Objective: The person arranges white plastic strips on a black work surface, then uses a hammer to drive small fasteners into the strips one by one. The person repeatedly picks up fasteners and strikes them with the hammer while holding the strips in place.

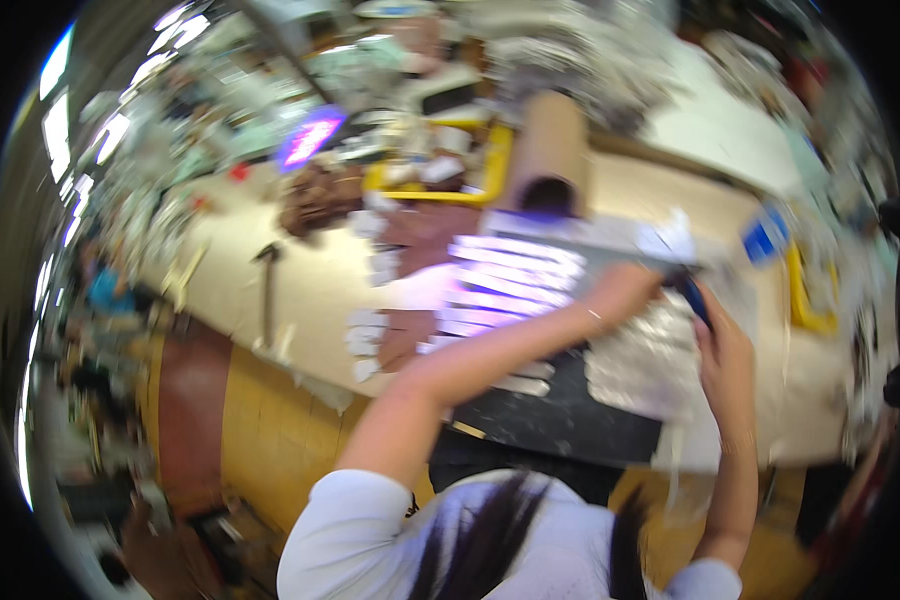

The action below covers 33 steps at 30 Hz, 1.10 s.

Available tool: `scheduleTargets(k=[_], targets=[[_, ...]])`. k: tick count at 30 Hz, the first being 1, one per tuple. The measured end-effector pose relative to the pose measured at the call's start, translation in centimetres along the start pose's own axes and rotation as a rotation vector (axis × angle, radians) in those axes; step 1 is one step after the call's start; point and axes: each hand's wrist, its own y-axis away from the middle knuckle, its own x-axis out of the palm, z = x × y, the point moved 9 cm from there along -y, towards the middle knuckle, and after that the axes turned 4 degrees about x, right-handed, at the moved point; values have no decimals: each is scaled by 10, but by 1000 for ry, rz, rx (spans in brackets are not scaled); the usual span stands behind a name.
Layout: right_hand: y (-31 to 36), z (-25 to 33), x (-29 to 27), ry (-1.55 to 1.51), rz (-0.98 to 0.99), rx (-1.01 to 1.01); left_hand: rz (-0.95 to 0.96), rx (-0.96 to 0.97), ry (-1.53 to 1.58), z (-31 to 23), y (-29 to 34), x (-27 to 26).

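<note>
From my remote seat, both hands meet at the right of the table: my left hand reaches across and rests closed at the upper edge of the crinkled silver sheet, while my right hand sits at its right edge with fingers curled around a dark blue-handled tool, whose long axis slants up and to the left. The sheet lies on a dark mat, with pale strips and a cardboard tube beyond, in a cluttered, motion-blurred workshop.
</note>
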Motion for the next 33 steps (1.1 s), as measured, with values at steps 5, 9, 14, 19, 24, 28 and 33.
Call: scheduleTargets(k=[5,9,14,19,24,28,33], targets=[[-1,3,-4,-166,24,137,-82,57,-3,4,9,-5],[5,4,-4,-274,9,145,-137,75,-34,4,8,-2],[11,0,-7,-306,-3,160,-142,32,-94,8,5,8],[14,-8,-8,-298,-49,90,-212,42,-112,8,6,8],[17,2,-8,-316,-19,146,-189,-57,-65,9,6,1],[15,1,-6,-329,0,146,-161,-64,-44,9,5,0],[14,7,-7,-339,21,145,-158,-69,2,7,6,-8]])
